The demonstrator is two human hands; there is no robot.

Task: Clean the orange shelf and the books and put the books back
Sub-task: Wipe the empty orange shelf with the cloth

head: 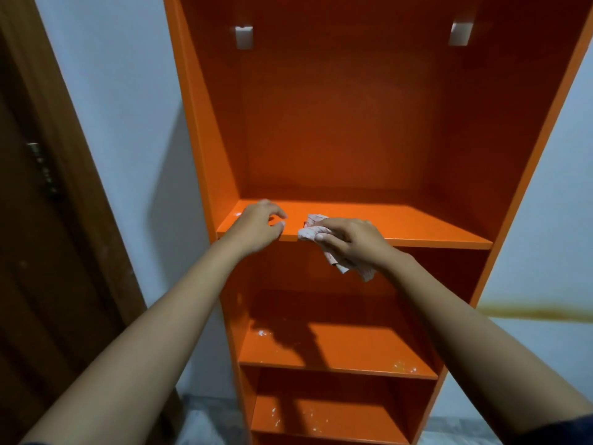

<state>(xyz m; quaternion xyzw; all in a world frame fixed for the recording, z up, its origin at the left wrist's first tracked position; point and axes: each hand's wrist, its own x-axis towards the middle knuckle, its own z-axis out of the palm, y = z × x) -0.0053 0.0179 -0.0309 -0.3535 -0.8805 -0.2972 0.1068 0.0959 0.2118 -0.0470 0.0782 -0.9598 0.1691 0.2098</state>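
Observation:
The orange shelf (426,226) stands in front of me against a pale wall, and no books are in view. My left hand (256,228) rests on the front left edge of the upper board, fingers loosely curled over it with nothing held. My right hand (348,240) grips a crumpled white cloth with a faint red pattern (316,221) at the front edge of the same board, near its middle. Part of the cloth hangs below the hand. The lower boards show white specks and smears.
A dark brown wooden door (48,220) stands at the left, close beside the shelf. Two pale metal brackets (244,36) are fixed high on the shelf's back panel. A yellowish streak (539,311) marks the wall at the right. Grey patterned floor lies below.

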